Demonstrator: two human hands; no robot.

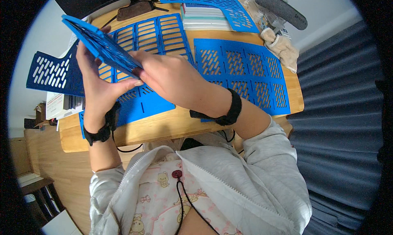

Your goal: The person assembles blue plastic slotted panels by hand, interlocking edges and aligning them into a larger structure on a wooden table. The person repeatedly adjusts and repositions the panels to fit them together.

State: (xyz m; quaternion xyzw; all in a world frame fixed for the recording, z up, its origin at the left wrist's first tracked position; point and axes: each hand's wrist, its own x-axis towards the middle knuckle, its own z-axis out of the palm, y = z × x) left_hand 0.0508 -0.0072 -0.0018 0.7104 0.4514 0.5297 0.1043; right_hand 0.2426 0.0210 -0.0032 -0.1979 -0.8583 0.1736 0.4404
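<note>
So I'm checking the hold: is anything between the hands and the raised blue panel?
Nothing visible. Both the left hand and right hand grip the panel directly, above the flat blue panels on the table.

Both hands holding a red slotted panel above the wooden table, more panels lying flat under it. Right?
Not quite: the slotted panel is blue, not red. The head view shows the left hand and right hand gripping it above the wooden table, with more blue panels lying flat beneath.
</note>
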